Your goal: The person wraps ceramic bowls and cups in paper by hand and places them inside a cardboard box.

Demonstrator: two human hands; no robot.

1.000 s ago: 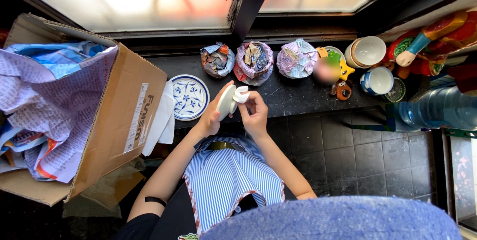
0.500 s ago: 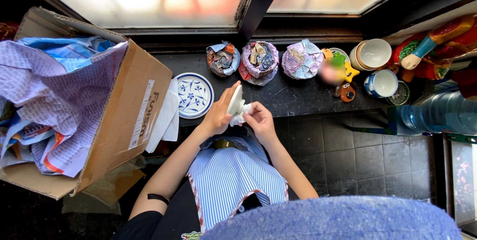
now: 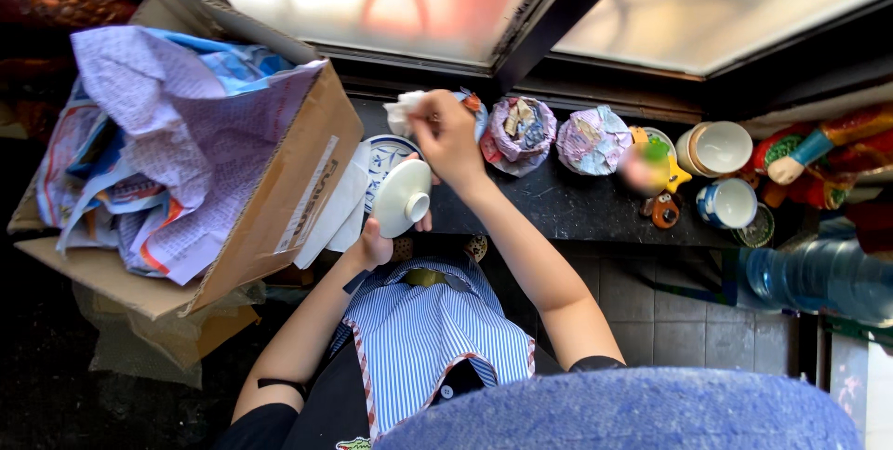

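My left hand (image 3: 374, 245) holds a small white bowl (image 3: 402, 197) tilted on its side, its foot ring facing the camera, just in front of my chest. My right hand (image 3: 448, 138) reaches forward over the dark ledge (image 3: 558, 208) and pinches a crumpled wad of white paper (image 3: 404, 113). Under the bowl, a blue-and-white patterned plate (image 3: 379, 154) lies on the ledge, partly hidden by the bowl.
An open cardboard box (image 3: 279, 199) stuffed with crumpled newspaper stands at the left. Along the ledge sit two paper-filled bowls (image 3: 519, 134), a cream cup (image 3: 721, 147), a blue-patterned cup (image 3: 727, 203) and colourful toys (image 3: 809, 166). A large water bottle (image 3: 809, 278) lies at the right.
Both hands were together on the white bowl; now my right hand has lifted away toward the window with the paper wad, and my left hand alone holds the bowl.
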